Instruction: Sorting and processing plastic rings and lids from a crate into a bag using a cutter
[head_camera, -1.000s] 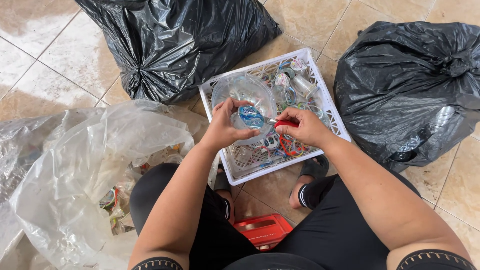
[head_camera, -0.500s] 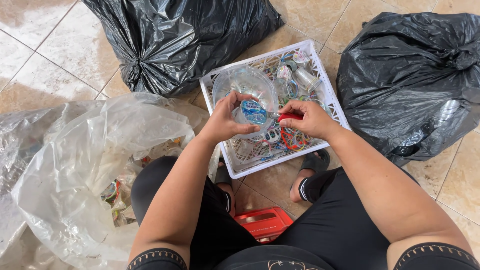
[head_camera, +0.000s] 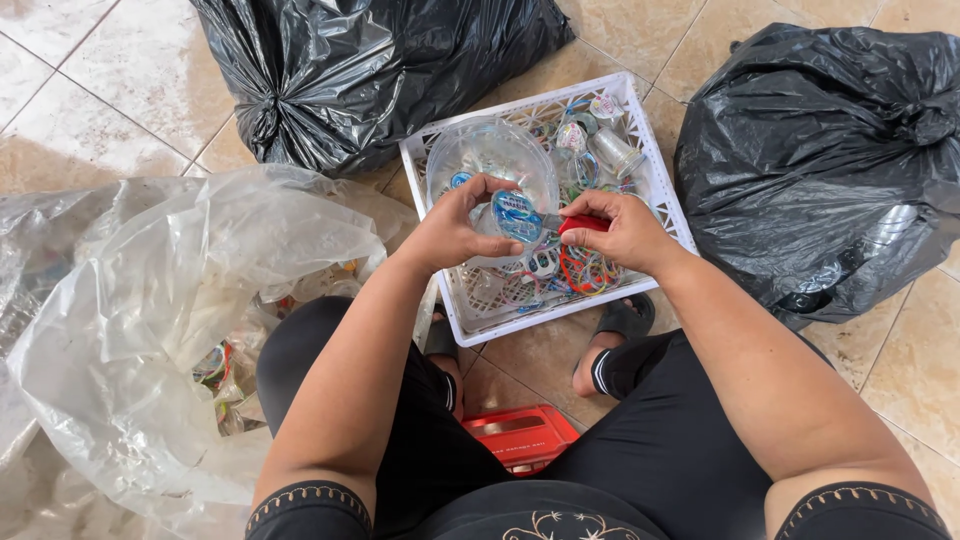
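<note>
Here the left hand (head_camera: 455, 228) grips a clear cup (head_camera: 497, 180) tilted mouth-upward, right hand (head_camera: 620, 228) pinching a red-handled tool (head_camera: 582, 224) crosswise.

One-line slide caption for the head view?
Seated person's left hand holds a clear plastic cup over a white basket; right hand grips a red-handled tool.

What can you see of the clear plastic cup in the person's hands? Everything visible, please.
The clear plastic cup is thin, see-through and slightly crumpled, held tilted over the white basket. A blue-printed lid film sits at its near end, facing the person. The left hand grips that end, thumb and fingers around the rim. The right hand holds a red-handled tool whose tip meets the lid; the blade itself is too small to make out. Contents cannot be told.
</note>
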